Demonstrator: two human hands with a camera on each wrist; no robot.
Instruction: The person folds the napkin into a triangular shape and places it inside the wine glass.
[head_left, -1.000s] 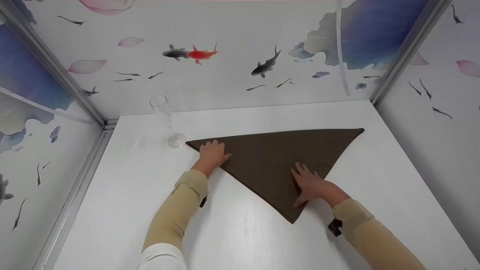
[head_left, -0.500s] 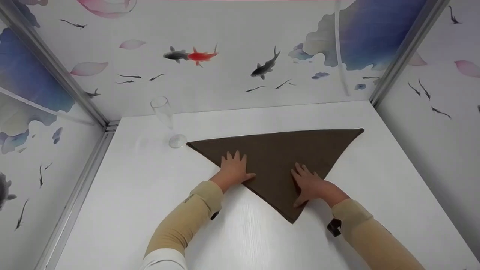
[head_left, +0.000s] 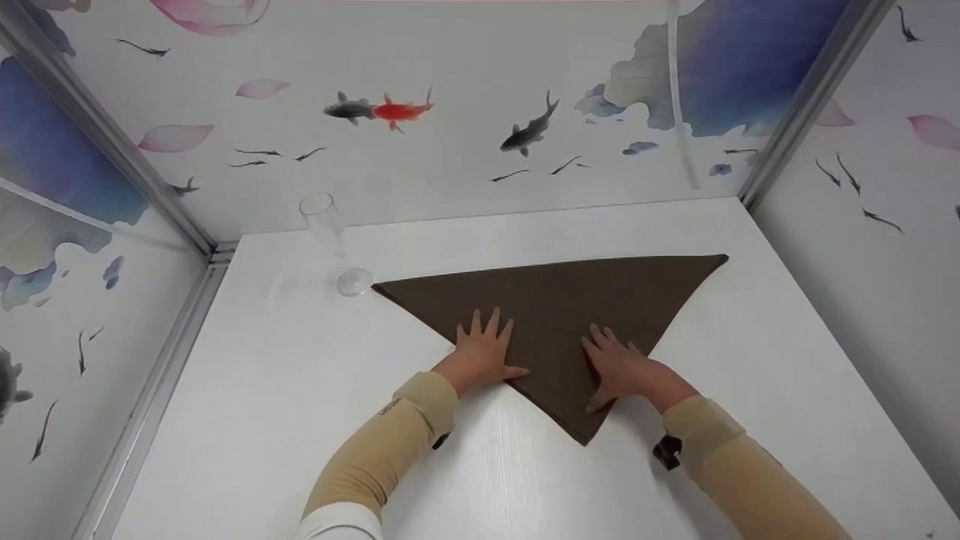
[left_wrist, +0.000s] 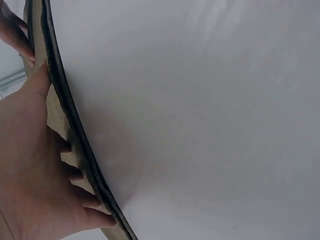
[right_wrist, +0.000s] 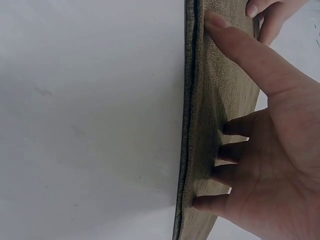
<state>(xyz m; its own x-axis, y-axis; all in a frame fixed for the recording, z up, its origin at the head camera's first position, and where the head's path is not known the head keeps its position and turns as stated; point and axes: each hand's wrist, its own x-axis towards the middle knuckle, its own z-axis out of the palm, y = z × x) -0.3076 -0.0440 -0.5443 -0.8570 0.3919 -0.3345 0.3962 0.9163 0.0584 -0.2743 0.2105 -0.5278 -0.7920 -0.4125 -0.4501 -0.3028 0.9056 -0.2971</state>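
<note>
A brown cloth napkin (head_left: 555,300), folded into a triangle, lies flat with its long edge at the back and one corner toward the person. On its left slanting edge my left hand (head_left: 484,356) rests with fingers spread. My right hand (head_left: 621,367) presses on the cloth near the right slanting edge, its fingers extended and thumb toward the front corner. Layered edges of the napkin (left_wrist: 75,125) show beside the left hand in the left wrist view. In the right wrist view, the fingertips (right_wrist: 202,201) touch the napkin's top surface.
A clear stemmed glass (head_left: 354,282) stands upright just beyond the napkin's left corner. The white table (head_left: 247,390) is bordered by panels printed with fish and petals (head_left: 450,165) at the back and both sides.
My left hand has slid from near the napkin's left corner toward the right and nearer the person, along the slanting edge, its fingers spreading. The right hand and the napkin stay in place.
</note>
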